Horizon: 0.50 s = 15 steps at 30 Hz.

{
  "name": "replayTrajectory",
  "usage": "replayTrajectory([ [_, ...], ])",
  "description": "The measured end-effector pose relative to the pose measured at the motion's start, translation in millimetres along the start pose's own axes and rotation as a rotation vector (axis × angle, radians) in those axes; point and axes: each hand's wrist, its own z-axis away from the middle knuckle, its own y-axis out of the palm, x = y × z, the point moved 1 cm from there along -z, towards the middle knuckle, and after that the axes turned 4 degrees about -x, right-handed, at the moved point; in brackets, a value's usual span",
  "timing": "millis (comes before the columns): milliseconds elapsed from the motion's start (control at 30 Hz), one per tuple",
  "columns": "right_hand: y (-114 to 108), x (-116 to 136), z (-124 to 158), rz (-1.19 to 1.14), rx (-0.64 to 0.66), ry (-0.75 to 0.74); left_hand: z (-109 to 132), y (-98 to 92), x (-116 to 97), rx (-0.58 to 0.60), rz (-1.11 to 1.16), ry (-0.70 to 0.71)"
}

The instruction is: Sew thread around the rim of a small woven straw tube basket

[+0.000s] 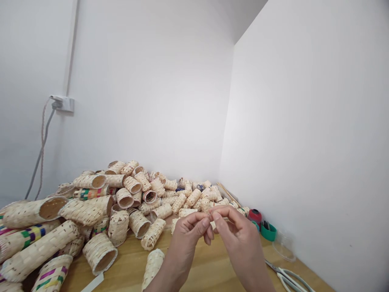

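My left hand [189, 235] and my right hand [238, 233] meet above the wooden table [209, 269], fingertips pinched together on a thin pale strip [216, 220] that runs between them. Both hands are closed in a pinch. A small woven basket tube [152, 265] lies on the table just left of my left wrist. Behind the hands a large heap of woven basket tubes [133, 198] fills the table's back and left.
Long tubes with coloured bands [28, 237] lie at the left edge. White-handled scissors [288, 278] lie at the right front, by a clear round lid [283, 245], a green lid [268, 232] and a red spool [254, 215]. White walls enclose the corner; a wall socket [63, 103] holds a cable.
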Motion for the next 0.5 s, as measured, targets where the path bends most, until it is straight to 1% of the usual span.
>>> replayTrajectory([
  [167,0.3,-3.6,2.0,-0.017,0.035,0.023,0.6,0.1,0.1,0.012,0.006,-0.001],
  [400,1.1,-6.4,0.7,-0.016,0.017,0.03,1.2,0.3,0.1,0.006,0.015,-0.001],
  [500,-2.6,-2.9,2.9,0.039,-0.022,-0.044,0.6,-0.8,0.5,0.003,0.021,-0.004],
])
